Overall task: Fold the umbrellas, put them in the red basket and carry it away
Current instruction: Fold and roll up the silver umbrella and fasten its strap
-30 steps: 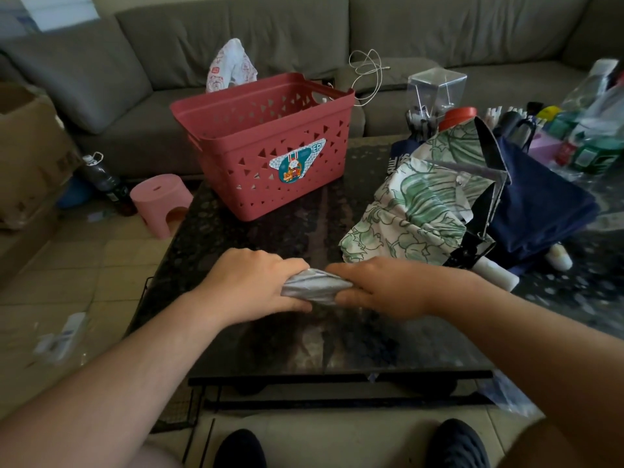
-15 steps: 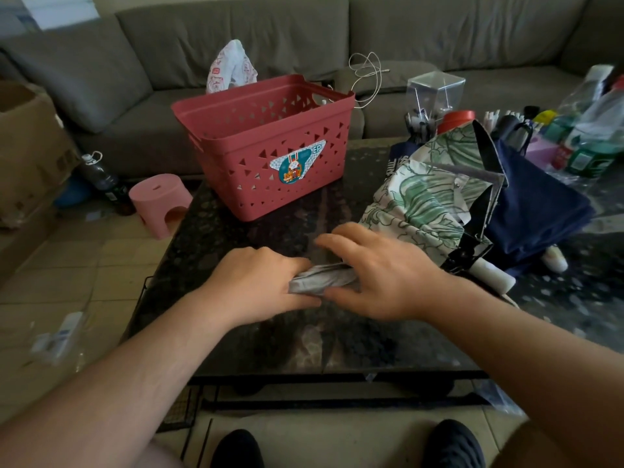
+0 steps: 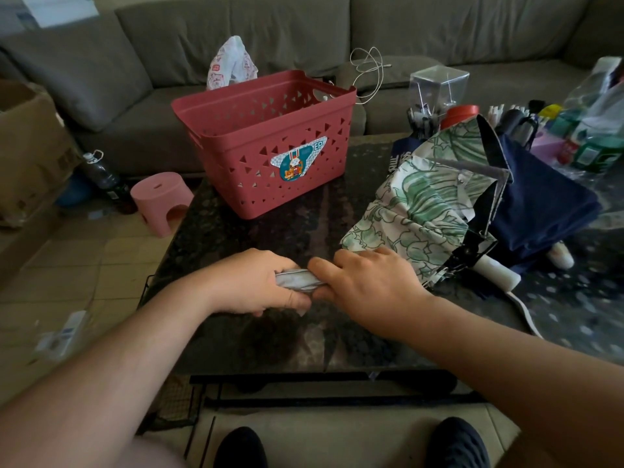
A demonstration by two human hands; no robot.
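Note:
A folded silver-grey umbrella (image 3: 297, 281) lies across the near middle of the dark stone table (image 3: 270, 339). My left hand (image 3: 256, 282) grips its left end. My right hand (image 3: 368, 282) wraps over its right part, fingers curled round the fabric, so only a short stretch shows between the hands. A green leaf-print umbrella (image 3: 415, 211) lies loosely bunched to the right, with a white handle (image 3: 496, 270). A navy umbrella (image 3: 543, 211) lies behind it. The red basket (image 3: 266, 143) stands at the table's far side; nothing shows in the visible part of its inside.
Bottles and a clear box (image 3: 439, 86) crowd the table's far right. A grey sofa (image 3: 236, 35) runs behind, with a white bag (image 3: 231, 64) on it. A pink stool (image 3: 160, 201), a dark bottle (image 3: 104, 179) and a cardboard box (image 3: 27, 150) stand on the floor at left.
My right hand lifted off the grey umbrella with fingers spread, then came back down and closed round it again. The left hand kept its grip.

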